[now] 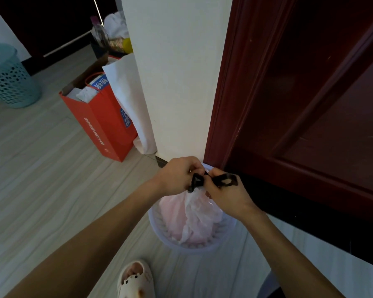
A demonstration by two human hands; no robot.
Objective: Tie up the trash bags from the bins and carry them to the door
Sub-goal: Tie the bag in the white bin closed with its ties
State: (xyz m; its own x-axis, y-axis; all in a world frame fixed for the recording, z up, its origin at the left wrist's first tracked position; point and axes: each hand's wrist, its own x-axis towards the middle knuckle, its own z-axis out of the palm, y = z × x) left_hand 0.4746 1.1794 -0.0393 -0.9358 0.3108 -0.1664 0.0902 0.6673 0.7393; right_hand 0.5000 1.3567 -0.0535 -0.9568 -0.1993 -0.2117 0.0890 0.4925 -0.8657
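Note:
A white, pinkish trash bag (193,214) sits in a pale lilac basket bin (202,248) on the floor beside the dark red door (310,104). The bag's neck is gathered upward, with black drawstring loops (224,180) at the top. My left hand (177,176) pinches the left black loop. On the other side, my right hand (226,194) grips the right loop, which lies over its back. Both hands meet directly above the bin.
A red paper shopping bag (103,123) and a white paper bag (127,93) stand against the white wall column. A teal perforated bin (9,80) is at the far left. More clutter lies behind the column. My slippered foot (136,278) is near the bin.

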